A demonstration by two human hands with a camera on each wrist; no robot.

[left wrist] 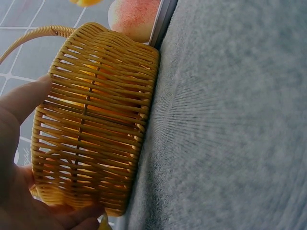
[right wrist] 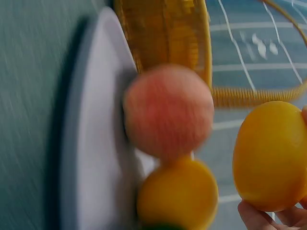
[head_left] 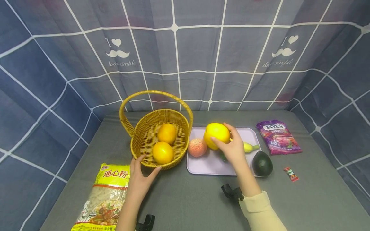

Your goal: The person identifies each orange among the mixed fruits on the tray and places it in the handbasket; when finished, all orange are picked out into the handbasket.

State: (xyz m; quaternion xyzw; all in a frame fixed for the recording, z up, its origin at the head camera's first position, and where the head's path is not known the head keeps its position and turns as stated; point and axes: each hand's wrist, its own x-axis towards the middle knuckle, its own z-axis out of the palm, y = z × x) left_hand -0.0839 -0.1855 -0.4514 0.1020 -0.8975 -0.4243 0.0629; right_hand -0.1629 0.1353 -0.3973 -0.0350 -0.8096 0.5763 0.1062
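Note:
My left hand (head_left: 140, 181) touches the near side of the wicker basket (head_left: 134, 150), thumb and fingers spread along its rim and wall. In the left wrist view the thumb of this hand (left wrist: 21, 158) lies at the rim of the basket (left wrist: 91, 110). Two orange-yellow fruits (head_left: 166, 133) lie inside. Over the lilac tray (head_left: 208, 169), my right hand (head_left: 233, 147) holds a yellow fruit (head_left: 216, 132) between thumb and fingers. The right wrist view shows this held fruit (right wrist: 271, 155) apart from a peach (right wrist: 168, 112) and another yellow fruit (right wrist: 177, 194) at the tray.
A green avocado (head_left: 262, 164) rests at the tray's right edge, near a partly hidden yellow-green fruit (head_left: 250, 147). Farther right are a purple candy bag (head_left: 278, 138) and a small red wrapped candy (head_left: 291, 174). A pasta bag (head_left: 105, 195) lies left of my left arm.

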